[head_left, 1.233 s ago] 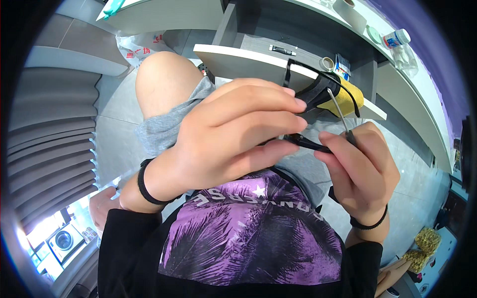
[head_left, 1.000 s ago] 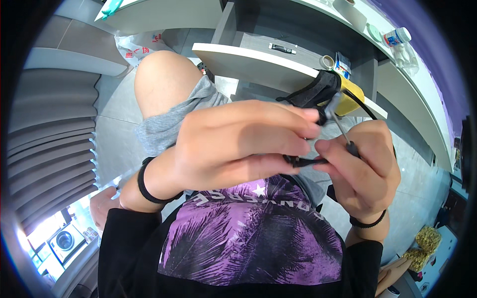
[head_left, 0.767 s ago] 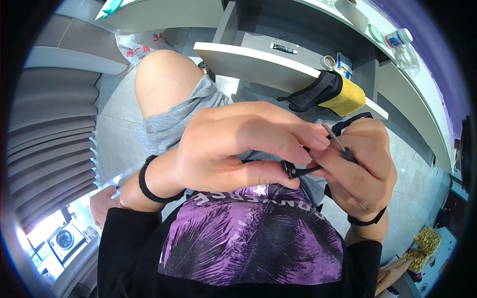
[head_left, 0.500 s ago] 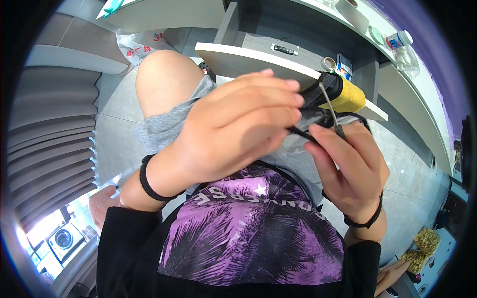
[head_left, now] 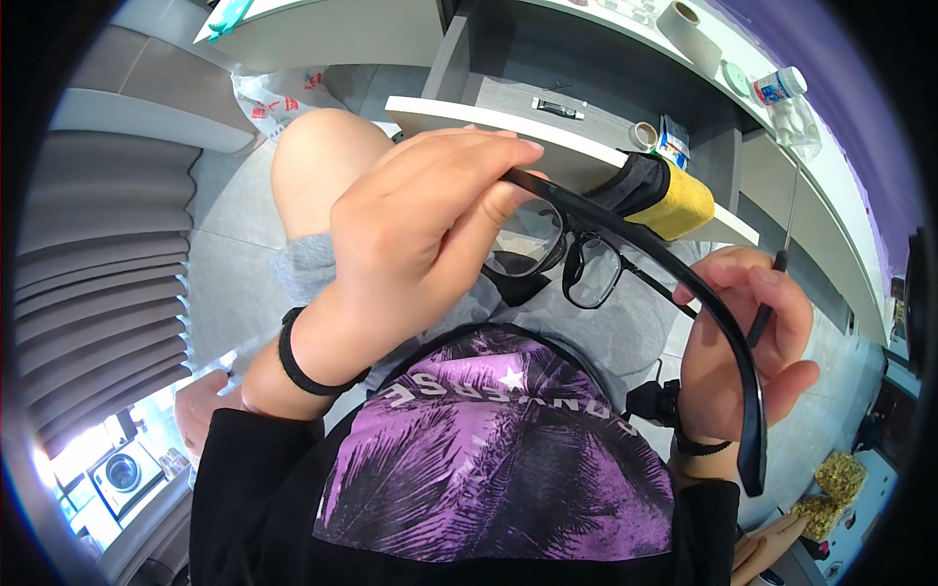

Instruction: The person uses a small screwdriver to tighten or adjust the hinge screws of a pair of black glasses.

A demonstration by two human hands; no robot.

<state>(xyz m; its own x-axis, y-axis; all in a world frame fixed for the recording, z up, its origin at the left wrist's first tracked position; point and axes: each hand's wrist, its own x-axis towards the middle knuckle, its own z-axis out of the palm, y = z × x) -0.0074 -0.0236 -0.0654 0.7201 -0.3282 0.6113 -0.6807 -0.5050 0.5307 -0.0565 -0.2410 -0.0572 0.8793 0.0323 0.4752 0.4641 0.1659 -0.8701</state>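
My left hand (head_left: 420, 225) pinches a pair of black-framed eyeglasses (head_left: 598, 276) near one hinge, with fingers and thumb closed on it. One long temple curves across to the right, passing in front of my right palm. The other temple points toward my right fingers; whether they touch it I cannot tell. In my right hand (head_left: 718, 376) a small screwdriver (head_left: 758, 328) is held between the fingers, its thin shaft pointing up and away. Beyond the glasses, a yellow and black cloth item (head_left: 679, 200) hangs over the drawer's front edge.
An open drawer (head_left: 489, 122) lies ahead, holding a small black tube (head_left: 558, 108), a tape roll (head_left: 643, 135) and a blue packet (head_left: 674, 142). On the white top stand a white-capped bottle (head_left: 779, 86) and a paper roll (head_left: 689, 39). Left, a plastic bag (head_left: 278, 98) rests on the floor.
The eyeglasses have come into plain view, their temple swung across to the right. My right hand has moved right and lower, its screwdriver now away from the glasses. My left hand has shifted slightly left.
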